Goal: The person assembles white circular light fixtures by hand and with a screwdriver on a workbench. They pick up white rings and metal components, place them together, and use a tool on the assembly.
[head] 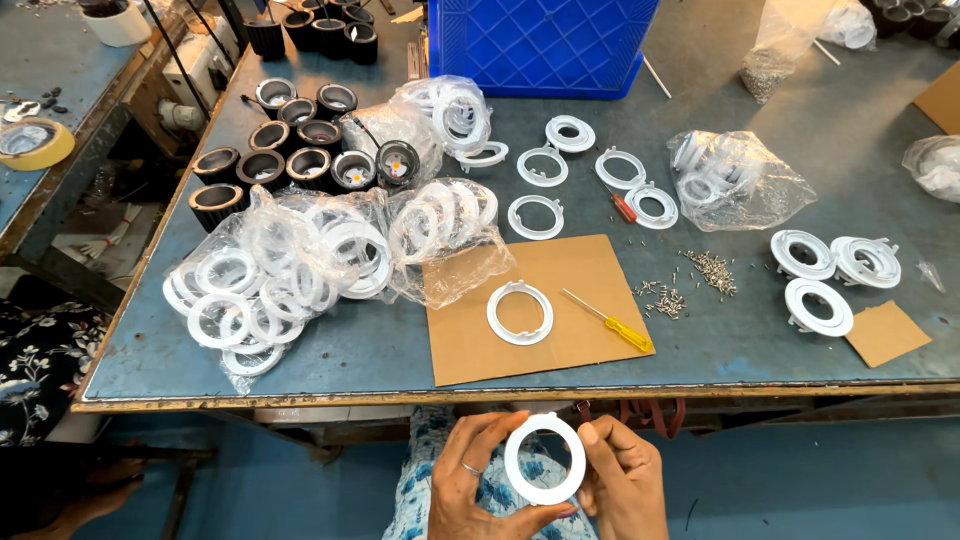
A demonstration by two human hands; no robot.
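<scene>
Both my hands hold one white plastic ring (545,459) below the table's front edge, over my lap. My left hand (470,480), with a ring on one finger, grips its left side. My right hand (625,480) grips its right side. Another white ring (520,312) lies flat on a brown cardboard sheet (560,275) on the table, next to a yellow-handled screwdriver (610,321).
Clear bags of white rings (280,270) fill the table's left half, with black cylindrical housings (290,140) behind them. Loose white rings (600,170), a red screwdriver (622,206), small screws (690,285), assembled white fittings (830,275) and a blue crate (540,45) lie farther out.
</scene>
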